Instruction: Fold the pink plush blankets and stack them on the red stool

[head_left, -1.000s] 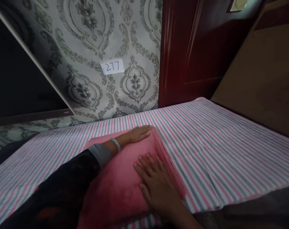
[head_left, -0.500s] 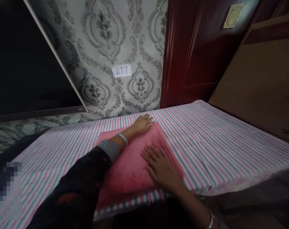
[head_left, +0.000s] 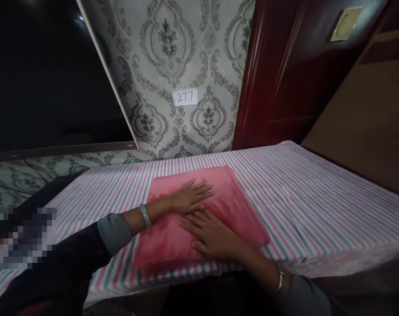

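Note:
A folded pink plush blanket (head_left: 166, 245) lies flat on a striped cloth (head_left: 305, 202) that covers the table. My left hand (head_left: 189, 196) rests on the middle of the blanket, palm down and fingers spread. Just nearer to me, my right hand (head_left: 212, 235) lies flat on the same blanket, its fingertips close to or touching the left hand. Darker streaks mark the pile around both hands. Neither hand grips anything. A bracelet shows on each wrist.
A large dark screen (head_left: 54, 83) stands at the back left. Patterned wallpaper bears a paper label (head_left: 185, 96) reading 277. Behind the table are a dark red door panel (head_left: 275, 74) and, at right, a big cardboard box (head_left: 367, 109). A pixelated patch covers something at left.
My left hand has drawn back from the blanket's far edge to its middle. My right hand has shifted slightly left and nearer to me, so the hands now meet. The view has turned a little left.

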`<act>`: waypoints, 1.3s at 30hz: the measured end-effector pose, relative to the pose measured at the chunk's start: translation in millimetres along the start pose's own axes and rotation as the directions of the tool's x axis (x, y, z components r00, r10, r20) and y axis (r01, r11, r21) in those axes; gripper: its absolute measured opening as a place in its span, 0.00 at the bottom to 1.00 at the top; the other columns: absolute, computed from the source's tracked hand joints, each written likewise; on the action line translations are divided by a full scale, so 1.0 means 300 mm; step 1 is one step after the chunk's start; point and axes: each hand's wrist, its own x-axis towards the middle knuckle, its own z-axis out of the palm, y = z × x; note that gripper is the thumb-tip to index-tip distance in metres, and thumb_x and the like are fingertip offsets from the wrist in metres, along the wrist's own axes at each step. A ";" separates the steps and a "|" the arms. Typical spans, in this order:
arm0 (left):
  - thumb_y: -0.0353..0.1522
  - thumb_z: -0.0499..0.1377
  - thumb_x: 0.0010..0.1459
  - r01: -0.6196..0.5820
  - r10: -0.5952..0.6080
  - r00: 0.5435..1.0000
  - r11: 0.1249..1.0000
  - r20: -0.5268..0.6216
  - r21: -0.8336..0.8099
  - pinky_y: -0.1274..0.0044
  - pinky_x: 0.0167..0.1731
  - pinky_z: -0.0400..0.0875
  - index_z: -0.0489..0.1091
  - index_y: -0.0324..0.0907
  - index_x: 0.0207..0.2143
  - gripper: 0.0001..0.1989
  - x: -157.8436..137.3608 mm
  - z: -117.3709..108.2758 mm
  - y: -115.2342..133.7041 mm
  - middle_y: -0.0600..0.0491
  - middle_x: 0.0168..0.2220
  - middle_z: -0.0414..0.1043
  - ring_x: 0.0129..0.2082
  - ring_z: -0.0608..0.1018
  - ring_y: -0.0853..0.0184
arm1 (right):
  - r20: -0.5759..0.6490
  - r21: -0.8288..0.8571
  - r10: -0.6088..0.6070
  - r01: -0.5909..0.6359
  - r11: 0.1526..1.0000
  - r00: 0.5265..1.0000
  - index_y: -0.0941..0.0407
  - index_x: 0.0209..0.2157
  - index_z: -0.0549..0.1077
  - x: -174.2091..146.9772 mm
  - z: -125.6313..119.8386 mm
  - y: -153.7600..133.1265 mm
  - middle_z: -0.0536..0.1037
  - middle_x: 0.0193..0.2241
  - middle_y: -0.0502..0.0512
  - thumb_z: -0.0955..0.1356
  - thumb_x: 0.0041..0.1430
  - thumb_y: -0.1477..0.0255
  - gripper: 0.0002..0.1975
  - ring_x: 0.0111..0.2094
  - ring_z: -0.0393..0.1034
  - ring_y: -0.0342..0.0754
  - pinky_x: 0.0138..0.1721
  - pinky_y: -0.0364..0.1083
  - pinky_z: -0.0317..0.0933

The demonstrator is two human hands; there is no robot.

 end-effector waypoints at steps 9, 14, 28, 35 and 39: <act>0.53 0.43 0.68 0.209 -0.220 0.973 0.970 -0.076 -0.126 0.62 0.69 0.46 0.54 0.54 0.69 0.31 0.046 -0.004 -0.335 0.53 0.71 0.52 0.71 0.54 0.59 | -0.003 0.013 0.024 -0.024 1.000 1.000 0.47 0.71 0.50 -0.025 0.011 0.020 0.49 0.71 0.50 0.62 0.70 0.61 0.32 0.72 0.38 0.50 0.70 0.58 0.36; 0.52 0.37 0.69 0.341 -0.357 0.928 0.930 -0.107 -0.139 0.63 0.69 0.43 0.57 0.50 0.68 0.32 0.061 0.028 -0.426 0.54 0.71 0.52 0.72 0.47 0.59 | -0.010 0.024 0.028 -0.028 0.999 1.000 0.47 0.71 0.50 -0.025 0.011 0.023 0.47 0.72 0.49 0.63 0.70 0.62 0.32 0.72 0.37 0.50 0.71 0.57 0.35; 0.42 0.42 0.70 0.419 -0.360 0.855 0.904 -0.373 0.089 0.58 0.66 0.54 0.69 0.40 0.58 0.26 -0.010 -0.069 -0.236 0.43 0.60 0.68 0.66 0.63 0.53 | 0.005 -0.028 0.087 -0.087 0.996 0.996 0.49 0.70 0.54 -0.019 0.009 0.005 0.51 0.71 0.54 0.62 0.70 0.62 0.29 0.71 0.42 0.53 0.69 0.63 0.38; 0.49 0.34 0.70 0.107 -0.150 0.961 0.976 -0.231 -0.189 0.66 0.68 0.52 0.64 0.46 0.64 0.33 -0.218 -0.055 0.027 0.51 0.66 0.63 0.67 0.62 0.62 | 0.007 0.036 -0.208 0.207 0.978 0.978 0.50 0.67 0.60 0.126 -0.022 -0.140 0.58 0.68 0.52 0.62 0.72 0.63 0.25 0.69 0.48 0.47 0.70 0.54 0.40; 0.49 0.36 0.71 0.241 -0.261 0.952 0.961 -0.161 -0.133 0.57 0.69 0.39 0.56 0.52 0.68 0.30 -0.275 0.017 0.011 0.52 0.71 0.52 0.71 0.53 0.59 | 0.046 0.046 -0.314 0.312 0.949 0.948 0.51 0.69 0.57 0.212 0.051 -0.151 0.58 0.69 0.52 0.61 0.73 0.62 0.26 0.70 0.44 0.46 0.70 0.53 0.37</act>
